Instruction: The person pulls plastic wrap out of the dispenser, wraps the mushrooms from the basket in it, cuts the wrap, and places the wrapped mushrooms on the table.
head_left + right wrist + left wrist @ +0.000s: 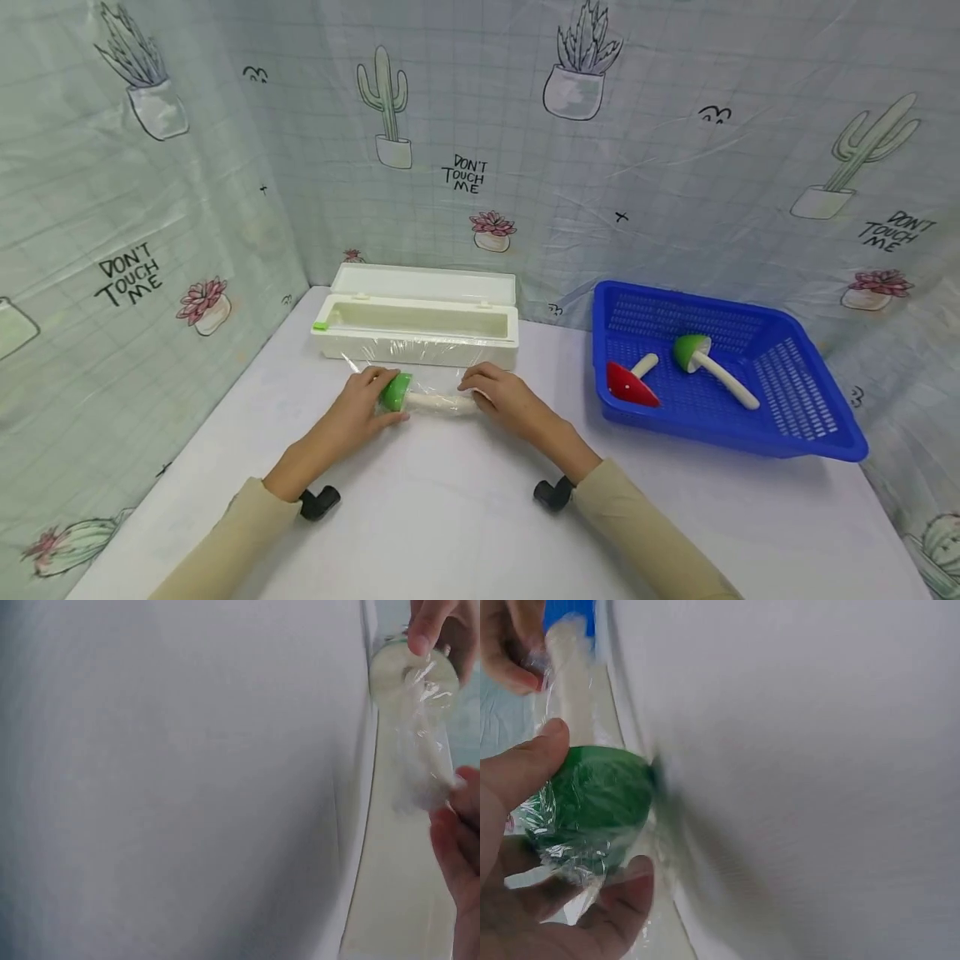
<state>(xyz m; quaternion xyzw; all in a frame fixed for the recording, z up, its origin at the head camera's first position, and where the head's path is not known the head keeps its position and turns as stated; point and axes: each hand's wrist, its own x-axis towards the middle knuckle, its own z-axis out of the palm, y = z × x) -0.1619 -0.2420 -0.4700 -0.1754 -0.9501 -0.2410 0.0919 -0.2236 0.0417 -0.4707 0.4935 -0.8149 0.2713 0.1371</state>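
Observation:
A toy mushroom with a green cap [600, 795] and a pale stem [438, 404] lies sideways between my hands, wrapped in clear cling film [427, 735]. My left hand [363, 407] grips the cap, thumb on one side and fingers on the other. At the stem's far end, my right hand [508, 400] pinches the film-covered tip between thumb and fingers. Just behind the mushroom stands a long white cling film dispenser [420, 346] with its lid [427, 283] raised. Film stretches from its front edge down toward the mushroom.
To the right, a blue plastic basket [720, 437] holds another green-capped mushroom [690, 353] and a red-capped one [632, 385] with white dots. A patterned curtain [525, 192] hangs behind and beside the white table [450, 517]. A bright green tab [321, 326] sits at the dispenser's left end.

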